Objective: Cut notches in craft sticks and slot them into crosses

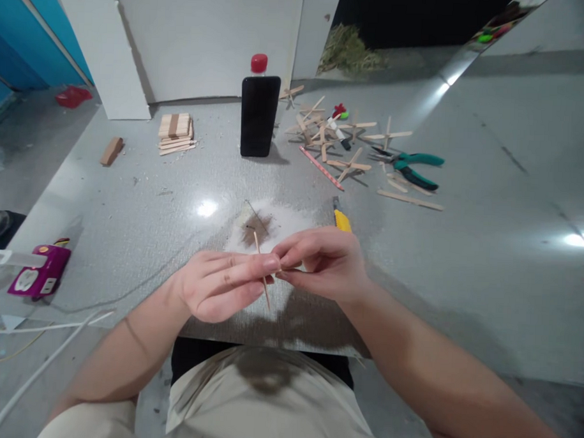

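Observation:
My left hand [220, 290] and my right hand [322, 261] meet low over the near edge of the grey mat [143, 220]. Both are closed in a pinch on a thin wooden stick [260, 259] that runs from above the fingers down past them. My right fingertips also press a small wooden piece against it; I cannot make out its shape. Beneath the hands lies a white patch with a brown stain [256, 230]. A yellow utility knife [340, 219] lies just beyond my right hand.
A dark bottle with a red cap [260, 112] stands at the back middle. Several crossed wooden-stick pieces [345, 141] and green-handled pliers [416, 169] lie to the back right. A stack of flat sticks [175, 133] sits at the back left. A magenta glue gun [38, 275] rests at left.

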The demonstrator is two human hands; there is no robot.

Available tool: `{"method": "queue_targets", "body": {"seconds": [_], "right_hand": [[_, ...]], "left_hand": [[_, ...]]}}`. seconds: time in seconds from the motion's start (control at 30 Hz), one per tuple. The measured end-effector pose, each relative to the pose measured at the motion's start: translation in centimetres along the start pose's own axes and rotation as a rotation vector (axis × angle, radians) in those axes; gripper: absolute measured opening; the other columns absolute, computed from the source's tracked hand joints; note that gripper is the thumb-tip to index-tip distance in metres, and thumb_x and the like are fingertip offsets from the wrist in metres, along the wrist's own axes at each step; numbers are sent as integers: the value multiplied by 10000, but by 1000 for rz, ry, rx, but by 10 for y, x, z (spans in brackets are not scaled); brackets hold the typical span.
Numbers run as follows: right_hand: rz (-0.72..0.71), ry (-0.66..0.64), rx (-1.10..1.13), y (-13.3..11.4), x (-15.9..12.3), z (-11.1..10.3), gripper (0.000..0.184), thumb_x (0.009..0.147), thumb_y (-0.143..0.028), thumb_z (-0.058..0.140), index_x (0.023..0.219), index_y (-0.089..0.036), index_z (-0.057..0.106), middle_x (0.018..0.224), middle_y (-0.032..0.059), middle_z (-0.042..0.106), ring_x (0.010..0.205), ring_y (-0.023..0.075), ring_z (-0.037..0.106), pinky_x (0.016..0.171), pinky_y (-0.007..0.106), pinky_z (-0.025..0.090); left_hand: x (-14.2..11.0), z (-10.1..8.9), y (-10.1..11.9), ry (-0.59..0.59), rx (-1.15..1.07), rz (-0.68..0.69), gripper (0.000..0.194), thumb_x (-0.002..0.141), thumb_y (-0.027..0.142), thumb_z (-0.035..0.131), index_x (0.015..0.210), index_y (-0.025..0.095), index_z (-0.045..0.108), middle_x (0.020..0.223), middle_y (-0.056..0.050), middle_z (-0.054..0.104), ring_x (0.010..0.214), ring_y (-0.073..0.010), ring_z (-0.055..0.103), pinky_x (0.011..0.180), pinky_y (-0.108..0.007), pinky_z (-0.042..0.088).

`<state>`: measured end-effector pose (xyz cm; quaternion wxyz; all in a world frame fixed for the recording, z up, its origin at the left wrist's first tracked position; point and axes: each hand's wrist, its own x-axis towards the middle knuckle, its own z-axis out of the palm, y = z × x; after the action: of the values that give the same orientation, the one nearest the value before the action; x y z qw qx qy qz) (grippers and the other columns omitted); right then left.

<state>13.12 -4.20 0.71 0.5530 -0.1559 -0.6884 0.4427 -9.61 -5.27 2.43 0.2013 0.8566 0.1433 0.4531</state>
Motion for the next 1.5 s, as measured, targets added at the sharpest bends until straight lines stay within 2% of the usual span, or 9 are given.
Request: {"method": "queue_targets", "body": {"seconds": [0.17,0.33,0.5,0.63,0.83,0.97,1.13,1.3,1.5], "right_hand": [[67,74,57,1,0,3,237,764,-52,830,903,-234,767,895,25,810,809,142,781,763,231,640],[161,103,104,4,-4,5,168,834,-154,820,966,-234,757,906,25,792,803,148,775,737,256,660],[244,100,123,6,-5,5,121,874,-216,804,979,-234,746,908,13,781,772,127,769,722,231,652],[270,89,128,9,-5,4,117,947,-332,728,1001,-228,735,884,23,764,743,133,745,680,249,633],[220,121,66,17,-7,1,464,989,-646,513,1137,-246,697,983,60,719,785,170,652,690,319,561],[201,96,-79,15,-9,5,334,975,-514,617,1194,-266,663,1006,50,690,881,190,626,793,353,524],[171,63,-246,8,-10,15,164,927,-226,672,1089,-249,667,856,1,685,733,142,604,718,307,500],[128,52,-297,6,-11,16,118,921,-171,650,1021,-231,663,853,12,726,716,136,648,680,282,520],[70,52,-290,3,-9,14,97,923,-177,639,1007,-225,651,843,12,723,708,135,663,671,274,540]], "left_hand": [[1,8,-16,74,106,117,699,928,139,716,1537,302,412,1429,-92,645,1035,-195,777,839,-258,680],[-1,12,-23,133,215,85,586,881,278,794,1398,207,528,1342,-166,693,1035,-235,777,808,-256,675],[-3,14,-23,120,262,10,519,841,255,823,1290,169,578,1234,-177,739,1075,-247,764,855,-266,657],[0,16,-24,162,126,-77,560,781,235,871,1272,171,610,1219,-151,744,1103,-230,751,910,-265,630],[5,16,-32,205,-286,-311,339,848,207,814,1175,204,723,1143,-100,764,1214,-237,683,1040,-371,561],[5,16,-37,221,-430,-373,186,920,294,748,1093,224,740,1265,-111,713,1153,-222,697,976,-389,587],[3,16,-39,188,-558,-384,214,893,311,782,1091,240,743,1333,-109,682,1211,-229,670,999,-396,582],[2,15,-38,142,-589,-375,313,820,262,854,1117,264,753,1377,-95,667,1237,-231,663,1050,-395,555],[3,15,-35,129,-566,-388,263,795,264,875,1038,243,775,1369,-105,677,1198,-250,688,1030,-425,565]]}}
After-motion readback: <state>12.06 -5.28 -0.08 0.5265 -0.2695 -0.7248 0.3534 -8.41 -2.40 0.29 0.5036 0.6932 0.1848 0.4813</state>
